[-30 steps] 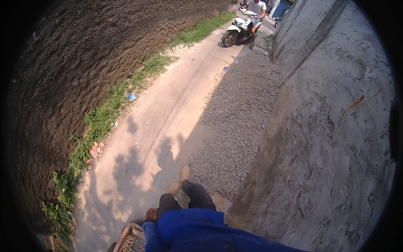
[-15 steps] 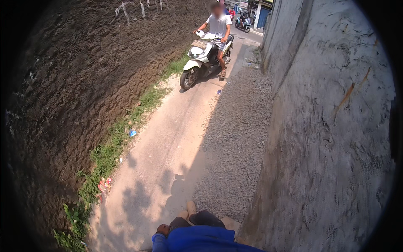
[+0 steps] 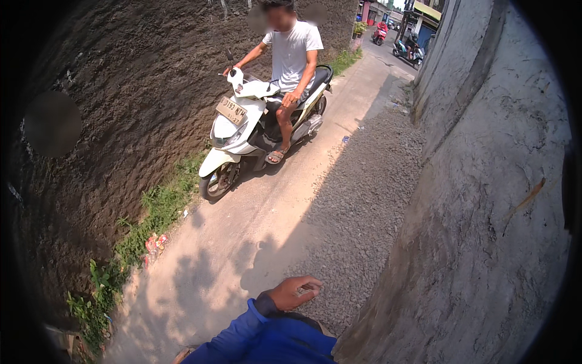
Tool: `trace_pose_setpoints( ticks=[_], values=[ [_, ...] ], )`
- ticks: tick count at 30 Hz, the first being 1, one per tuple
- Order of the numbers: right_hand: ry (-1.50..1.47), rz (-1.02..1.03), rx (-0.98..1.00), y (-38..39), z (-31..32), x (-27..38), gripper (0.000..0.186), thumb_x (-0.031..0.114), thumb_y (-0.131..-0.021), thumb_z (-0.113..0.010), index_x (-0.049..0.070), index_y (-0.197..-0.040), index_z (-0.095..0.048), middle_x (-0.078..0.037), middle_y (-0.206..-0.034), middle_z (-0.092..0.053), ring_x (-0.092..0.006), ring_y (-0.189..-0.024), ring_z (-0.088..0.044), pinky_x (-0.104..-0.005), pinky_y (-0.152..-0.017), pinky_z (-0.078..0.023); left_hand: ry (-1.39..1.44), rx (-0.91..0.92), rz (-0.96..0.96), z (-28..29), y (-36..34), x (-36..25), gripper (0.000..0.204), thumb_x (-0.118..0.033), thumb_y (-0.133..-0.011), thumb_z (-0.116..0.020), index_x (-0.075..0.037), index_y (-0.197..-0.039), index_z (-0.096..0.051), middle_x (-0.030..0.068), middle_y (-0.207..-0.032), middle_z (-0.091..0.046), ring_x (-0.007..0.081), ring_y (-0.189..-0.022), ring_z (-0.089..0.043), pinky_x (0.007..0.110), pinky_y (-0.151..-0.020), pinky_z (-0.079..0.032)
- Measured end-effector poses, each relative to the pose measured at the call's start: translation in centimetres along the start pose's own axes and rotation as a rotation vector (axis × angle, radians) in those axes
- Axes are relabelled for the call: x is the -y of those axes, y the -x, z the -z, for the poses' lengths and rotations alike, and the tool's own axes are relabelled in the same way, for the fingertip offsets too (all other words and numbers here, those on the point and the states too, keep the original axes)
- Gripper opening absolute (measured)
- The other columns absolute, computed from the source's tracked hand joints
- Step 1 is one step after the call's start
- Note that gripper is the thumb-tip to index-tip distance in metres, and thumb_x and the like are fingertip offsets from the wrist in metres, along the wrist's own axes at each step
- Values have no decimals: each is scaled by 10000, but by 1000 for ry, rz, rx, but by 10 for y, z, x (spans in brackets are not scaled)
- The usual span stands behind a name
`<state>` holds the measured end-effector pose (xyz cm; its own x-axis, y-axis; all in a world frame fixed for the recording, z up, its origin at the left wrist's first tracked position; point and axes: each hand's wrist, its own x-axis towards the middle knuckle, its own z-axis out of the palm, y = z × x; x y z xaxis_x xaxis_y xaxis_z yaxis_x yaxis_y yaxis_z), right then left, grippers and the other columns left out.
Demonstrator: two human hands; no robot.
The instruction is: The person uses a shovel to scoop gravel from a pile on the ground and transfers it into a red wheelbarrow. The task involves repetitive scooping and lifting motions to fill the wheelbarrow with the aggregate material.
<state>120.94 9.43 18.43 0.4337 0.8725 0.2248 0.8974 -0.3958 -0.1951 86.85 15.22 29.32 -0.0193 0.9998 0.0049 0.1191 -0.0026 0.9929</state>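
My left hand (image 3: 292, 291), out of a blue sleeve, is raised in front of my body at the lower middle, above the path and gravel. Its fingers curve loosely with space between them and hold nothing I can see. My right hand is out of view. A strip of grey gravel (image 3: 357, 218) runs along the foot of the rough concrete wall (image 3: 491, 200) on my right. Ahead on the left, a person (image 3: 291, 54) in a white T-shirt sits on a white scooter (image 3: 233, 136), with a foot down by its side.
A dark, rough wall (image 3: 115, 151) bounds the narrow path (image 3: 206, 236) on the left, with weeds (image 3: 182, 173) and litter (image 3: 154, 246) along its base. Two more scooters with riders (image 3: 412, 51) are at the far end, where shopfronts stand.
The white scooter and its rider have come much nearer along the left of the path. My left hand has lifted from low by my leg to in front of me, fingers loosened.
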Motion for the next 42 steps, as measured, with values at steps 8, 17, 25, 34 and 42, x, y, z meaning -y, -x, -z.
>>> trace_pose_setpoints(
  ticks=[8,17,25,34,42],
  values=[
    [224,-276,-83,-13,19,-60,502,331,-701,-674,88,-1124,-557,-180,-997,-622,-357,-894,-603,-445,-762,-476,771,420,-966,49,-45,-189,409,-351,-876,-540,54,-913,-581,150,-816,-601,276,-722,-609,365,-617,-482],
    [526,-769,-3,-9,81,-168,529,311,-739,-629,115,-1216,-512,-181,-1090,-595,-359,-962,-589,-427,-832,-472,945,878,-1016,195,-153,-125,347,-256,-909,-479,51,-797,-598,134,-781,-601,264,-669,-610,343,-572,-478],
    [644,-1038,125,89,80,68,526,343,-761,-598,91,-1215,-512,-169,-1124,-579,-333,-1032,-558,-422,-866,-446,958,1078,-776,339,-271,-115,344,-242,-916,-458,8,-722,-592,127,-735,-582,261,-605,-579,347,-532,-454],
    [638,-1326,22,158,-9,328,508,378,-773,-605,146,-1219,-527,-140,-1013,-633,-341,-922,-600,-443,-791,-469,829,1485,-552,398,-498,-84,498,-444,-826,-592,22,-1001,-598,110,-801,-600,211,-732,-600,331,-664,-478],
    [583,-1509,16,9,-142,540,486,494,-764,-569,253,-1185,-541,-102,-991,-642,-349,-904,-605,-456,-744,-475,-669,751,-236,496,-808,211,240,-215,-844,-563,-65,-1030,-592,126,-865,-633,257,-793,-617,343,-698,-486]
  ],
)
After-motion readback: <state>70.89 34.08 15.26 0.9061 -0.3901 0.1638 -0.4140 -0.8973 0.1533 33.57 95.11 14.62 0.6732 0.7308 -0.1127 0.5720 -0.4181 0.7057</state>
